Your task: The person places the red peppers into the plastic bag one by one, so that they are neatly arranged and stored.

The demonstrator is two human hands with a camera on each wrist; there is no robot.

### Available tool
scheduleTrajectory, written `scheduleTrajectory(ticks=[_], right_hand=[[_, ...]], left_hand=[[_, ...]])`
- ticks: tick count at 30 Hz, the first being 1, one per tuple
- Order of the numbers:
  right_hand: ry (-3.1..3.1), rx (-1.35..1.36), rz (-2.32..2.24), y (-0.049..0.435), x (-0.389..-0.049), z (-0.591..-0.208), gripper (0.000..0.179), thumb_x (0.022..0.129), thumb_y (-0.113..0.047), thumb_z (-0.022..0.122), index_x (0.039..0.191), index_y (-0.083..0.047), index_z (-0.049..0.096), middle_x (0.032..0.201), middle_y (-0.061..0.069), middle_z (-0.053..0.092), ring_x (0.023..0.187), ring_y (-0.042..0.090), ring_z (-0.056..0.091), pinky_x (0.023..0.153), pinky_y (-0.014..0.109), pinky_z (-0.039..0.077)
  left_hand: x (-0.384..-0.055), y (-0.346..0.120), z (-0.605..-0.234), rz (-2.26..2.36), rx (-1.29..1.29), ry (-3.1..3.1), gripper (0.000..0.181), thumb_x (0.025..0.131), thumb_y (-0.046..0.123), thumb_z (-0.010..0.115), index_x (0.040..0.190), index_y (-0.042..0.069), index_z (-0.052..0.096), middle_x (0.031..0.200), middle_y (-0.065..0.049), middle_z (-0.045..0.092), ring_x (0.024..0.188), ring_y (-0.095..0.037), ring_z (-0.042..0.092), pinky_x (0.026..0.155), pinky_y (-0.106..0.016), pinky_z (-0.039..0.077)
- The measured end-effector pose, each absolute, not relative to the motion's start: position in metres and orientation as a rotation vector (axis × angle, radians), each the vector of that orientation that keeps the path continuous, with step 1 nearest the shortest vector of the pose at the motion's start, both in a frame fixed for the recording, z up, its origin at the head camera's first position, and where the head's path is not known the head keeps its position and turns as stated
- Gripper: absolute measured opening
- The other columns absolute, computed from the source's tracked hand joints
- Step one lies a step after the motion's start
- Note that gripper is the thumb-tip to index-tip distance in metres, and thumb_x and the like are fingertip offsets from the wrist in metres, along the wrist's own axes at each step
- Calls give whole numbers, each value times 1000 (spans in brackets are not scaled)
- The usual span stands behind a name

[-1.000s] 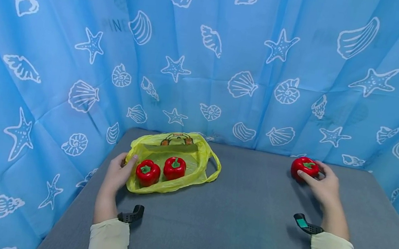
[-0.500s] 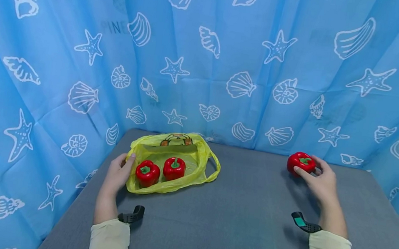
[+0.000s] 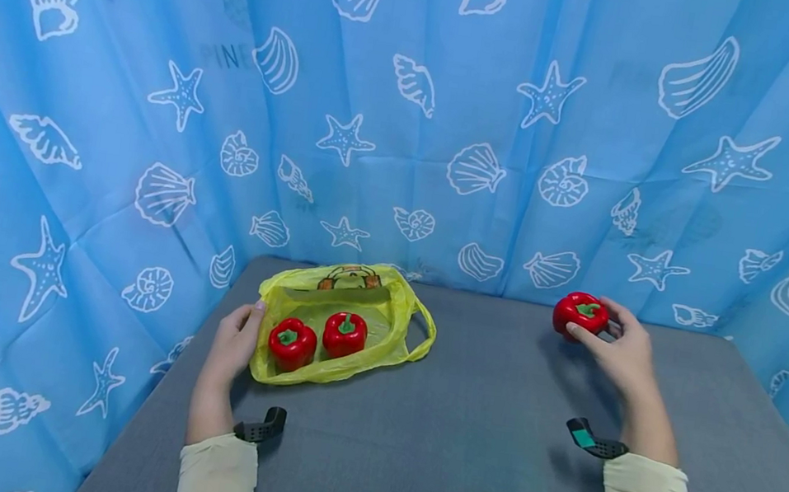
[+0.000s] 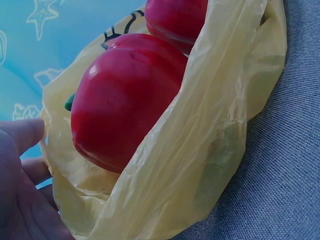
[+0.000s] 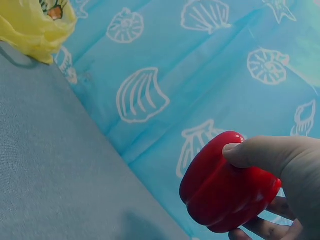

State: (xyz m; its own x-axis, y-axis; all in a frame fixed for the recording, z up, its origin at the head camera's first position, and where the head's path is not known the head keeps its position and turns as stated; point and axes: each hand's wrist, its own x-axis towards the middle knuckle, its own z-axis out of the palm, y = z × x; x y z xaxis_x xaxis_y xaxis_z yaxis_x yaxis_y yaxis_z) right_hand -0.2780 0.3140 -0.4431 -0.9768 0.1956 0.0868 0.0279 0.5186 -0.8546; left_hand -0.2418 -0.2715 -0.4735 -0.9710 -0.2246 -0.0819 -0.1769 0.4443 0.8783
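A yellow plastic bag (image 3: 396, 313) lies with its mouth spread on the left of the table. Inside it sit two red bell peppers, one nearer the left hand (image 3: 292, 344) and one to its right (image 3: 345, 334), their green stems showing. My left hand (image 3: 235, 341) holds the bag's left edge, thumb on the near side and fingertips hidden behind the plastic. On the far right, my right hand (image 3: 625, 355) grips a third bell pepper (image 3: 576, 310) between thumb and fingers. This pepper is raised off the table, its shadow below.
The grey cloth-covered table (image 3: 442, 452) spans the space between the hands. A blue curtain (image 3: 456, 121) with white shells and starfish closes off the back and sides. The bag's loop handle (image 3: 427, 338) lies toward the middle of the table.
My right hand has carried its bell pepper left and slightly up from the table. The left hand, the bag and the two peppers in it stay nearly where they were.
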Motion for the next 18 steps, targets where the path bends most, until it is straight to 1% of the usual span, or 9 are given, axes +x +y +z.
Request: scheduleTrajectory(ticks=[6, 14, 18], right_hand=[[-2583, -145, 1460, 306, -279, -443, 91, 99, -38, 77, 168, -8, 26, 168, 30, 31, 148, 57, 36, 107, 71, 48], [-2587, -112, 1463, 296, -281, -443, 91, 98, -38, 78, 168, -8, 28, 168, 30, 31, 147, 57, 36, 106, 71, 48], [-2594, -88, 1448, 291, -282, -442, 91, 97, -38, 79, 167, -9, 28, 167, 30, 33, 147, 57, 37, 105, 71, 50]], left_hand=[[-243, -272, -476, -1575, 352, -2623, 75, 110, 65, 34, 151, 6, 53, 144, -20, 56, 128, -35, 52, 114, -55, 44], [-243, -272, -476, -1542, 318, -2615, 72, 110, 63, 35, 147, 6, 56, 136, -20, 59, 120, -32, 54, 103, -46, 46], [-242, -272, -477, -1530, 303, -2609, 70, 111, 61, 36, 146, 5, 57, 134, -20, 60, 117, -32, 54, 100, -45, 46]])
